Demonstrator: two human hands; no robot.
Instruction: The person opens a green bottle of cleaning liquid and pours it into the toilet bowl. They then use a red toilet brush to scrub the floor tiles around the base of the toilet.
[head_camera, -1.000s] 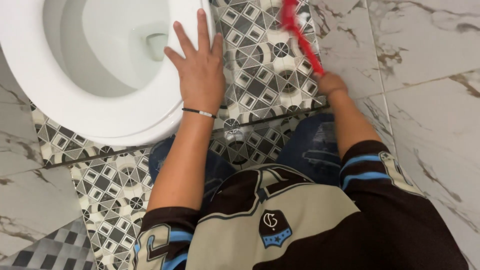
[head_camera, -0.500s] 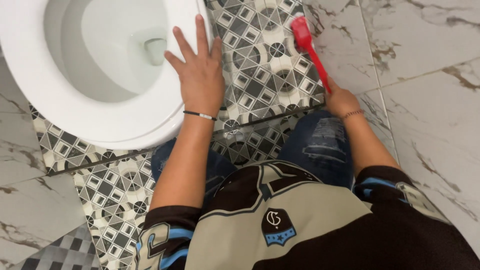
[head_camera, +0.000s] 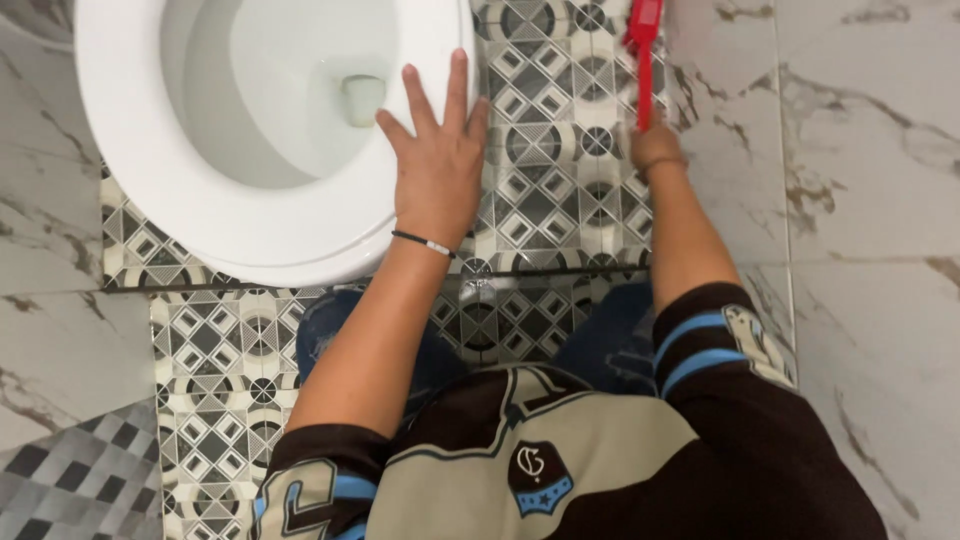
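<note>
My left hand (head_camera: 440, 160) lies flat with fingers spread on the right rim of a white toilet seat (head_camera: 130, 150); a thin black band circles its wrist. My right hand (head_camera: 656, 148) grips the handle of a red brush (head_camera: 643, 50), whose head points away from me and rests on the patterned black-and-white floor tiles (head_camera: 560, 160) beside the toilet. The brush's far end runs out of the top of the view.
The toilet bowl (head_camera: 290, 90) is open, with water at the bottom. Marble-look tiles (head_camera: 860, 150) lie to the right and left of the patterned strip. My knees in blue jeans (head_camera: 610, 330) rest on the floor below a step edge.
My right hand has pushed the red brush farther forward and straighter along the patterned tiles. The view has shifted slightly. My left hand stays on the toilet seat.
</note>
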